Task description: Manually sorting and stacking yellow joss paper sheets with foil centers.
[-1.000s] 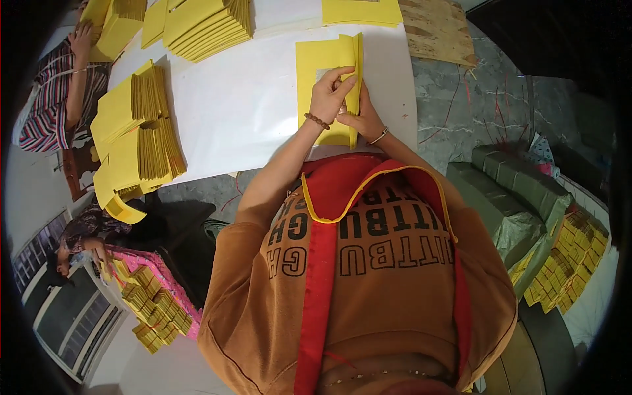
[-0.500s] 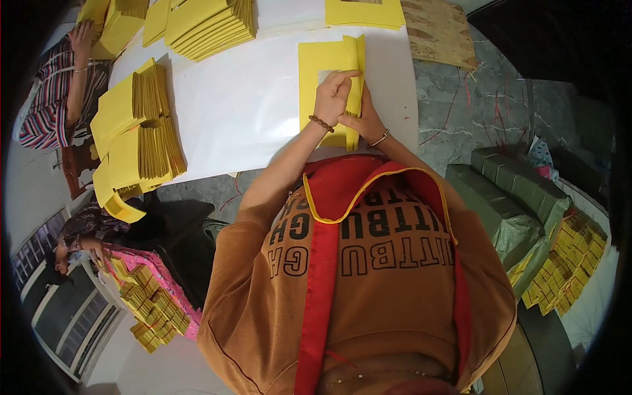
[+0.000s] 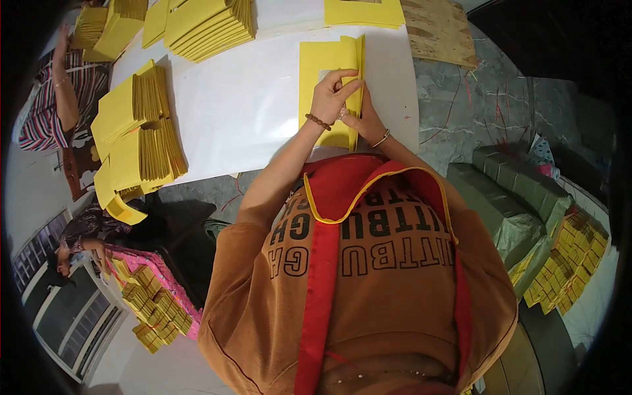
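A yellow paper sheet point(image 3: 311, 62) with a pale cut-out window lies near the table's right end, its right side folded up into a standing flap. My left hand point(image 3: 329, 99) is over the sheet beside the window, with its index finger and thumb bent together at the flap's edge. On the flap's other side is my right hand point(image 3: 370, 122), its thumb on the near part of the fold and its other fingers partly hidden behind the paper. Both hands are closed on this sheet, close to the front edge of the white table point(image 3: 230, 105).
Stacks of folded yellow paper point(image 3: 141, 125) stand at the table's left, with another stack point(image 3: 210, 26) at the back. A flat yellow sheet point(image 3: 365, 14) lies beyond my hands. Two people work at the left. Green wrapped bundles point(image 3: 500, 191) sit at the right.
My left thumb has lifted and stretched toward the flap's edge, below the index finger. The sheet has barely moved. At the far left, another person's hand has drawn back from a yellow stack.
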Tool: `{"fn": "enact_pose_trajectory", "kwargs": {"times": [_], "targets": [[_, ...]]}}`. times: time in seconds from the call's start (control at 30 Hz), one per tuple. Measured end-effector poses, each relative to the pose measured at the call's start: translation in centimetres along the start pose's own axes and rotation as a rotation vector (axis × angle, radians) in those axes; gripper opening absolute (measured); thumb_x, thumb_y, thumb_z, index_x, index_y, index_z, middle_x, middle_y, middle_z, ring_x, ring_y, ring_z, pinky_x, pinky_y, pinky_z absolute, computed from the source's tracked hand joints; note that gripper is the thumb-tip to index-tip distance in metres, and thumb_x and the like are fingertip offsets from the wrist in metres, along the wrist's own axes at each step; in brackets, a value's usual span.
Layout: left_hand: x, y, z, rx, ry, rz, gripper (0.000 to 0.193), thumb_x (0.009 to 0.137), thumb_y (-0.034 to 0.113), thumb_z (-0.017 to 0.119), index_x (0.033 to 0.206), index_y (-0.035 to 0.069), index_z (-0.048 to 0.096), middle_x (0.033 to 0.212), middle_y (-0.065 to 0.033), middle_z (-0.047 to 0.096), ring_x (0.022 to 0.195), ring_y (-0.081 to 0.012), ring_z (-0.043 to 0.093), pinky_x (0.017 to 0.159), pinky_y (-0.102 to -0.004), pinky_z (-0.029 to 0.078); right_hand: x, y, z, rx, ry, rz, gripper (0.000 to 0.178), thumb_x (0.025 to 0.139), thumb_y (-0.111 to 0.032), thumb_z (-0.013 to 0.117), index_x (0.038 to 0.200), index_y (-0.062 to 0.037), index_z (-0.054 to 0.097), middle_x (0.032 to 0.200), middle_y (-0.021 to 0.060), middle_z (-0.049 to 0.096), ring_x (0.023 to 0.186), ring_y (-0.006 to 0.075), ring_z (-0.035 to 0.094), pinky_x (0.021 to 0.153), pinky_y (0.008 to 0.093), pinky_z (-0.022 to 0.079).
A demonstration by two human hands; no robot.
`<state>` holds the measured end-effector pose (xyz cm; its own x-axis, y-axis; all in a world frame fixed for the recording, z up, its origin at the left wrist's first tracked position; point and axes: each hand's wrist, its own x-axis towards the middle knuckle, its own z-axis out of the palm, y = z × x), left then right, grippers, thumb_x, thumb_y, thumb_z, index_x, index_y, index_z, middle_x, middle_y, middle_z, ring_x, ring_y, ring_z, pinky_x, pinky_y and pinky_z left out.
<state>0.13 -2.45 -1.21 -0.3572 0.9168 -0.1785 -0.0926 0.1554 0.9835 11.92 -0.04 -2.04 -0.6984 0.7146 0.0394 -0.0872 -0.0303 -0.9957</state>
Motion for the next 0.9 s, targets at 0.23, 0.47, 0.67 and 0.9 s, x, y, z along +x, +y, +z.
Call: {"fn": "enact_pose_trajectory", "kwargs": {"times": [0.23,0.47,0.67,0.9], "targets": [[0.3,-0.4,0.5,0.048,0.093,0.078,0.024,0.080,0.009,0.057,0.104,0.006,0.057,0.062,0.0040,0.039,0.052,-0.0047,0.032,0.046,-0.0201,0.029,0.1,0.9,-0.2,0.189,-0.019,0.064,0.085,0.074,-0.023,0.061,0.134,-0.0007,0.005,0.129,0.0155,0.027,0.119,0.0239,0.031,0.098,0.0344,0.028],[-0.2,2.3,0.6,0.290,0.041,0.220,0.042,0.077,0.011,0.055,0.118,0.005,0.046,0.103,-0.0147,0.054,0.084,-0.0221,0.051,0.074,-0.0292,0.042,0.0,0.3,0.4,-0.116,-0.094,-0.102,0.093,0.072,-0.024,0.064,0.134,0.0020,-0.001,0.135,0.0182,0.016,0.127,0.0260,0.017,0.103,0.0348,0.018],[-0.5,3.6,-0.1,0.253,0.028,0.178,0.052,0.075,0.001,0.052,0.125,0.005,0.038,0.121,-0.0169,0.046,0.112,-0.0268,0.044,0.094,-0.0310,0.033,-0.7,0.7,0.6,-0.056,-0.190,-0.044,0.088,0.079,-0.022,0.055,0.133,0.0038,-0.010,0.139,0.0188,0.006,0.130,0.0257,0.006,0.105,0.0346,0.009],[0.5,5.5,-3.5,0.740,-0.068,0.203,0.051,0.071,0.001,0.050,0.121,0.009,0.045,0.096,-0.0229,0.053,0.082,-0.0362,0.055,0.071,-0.0396,0.046,2.2,0.5,-1.0,0.202,-0.115,0.298,0.056,0.087,-0.025,0.048,0.129,0.0012,0.022,0.123,0.0150,0.037,0.109,0.0190,0.041,0.091,0.0299,0.035]]}}
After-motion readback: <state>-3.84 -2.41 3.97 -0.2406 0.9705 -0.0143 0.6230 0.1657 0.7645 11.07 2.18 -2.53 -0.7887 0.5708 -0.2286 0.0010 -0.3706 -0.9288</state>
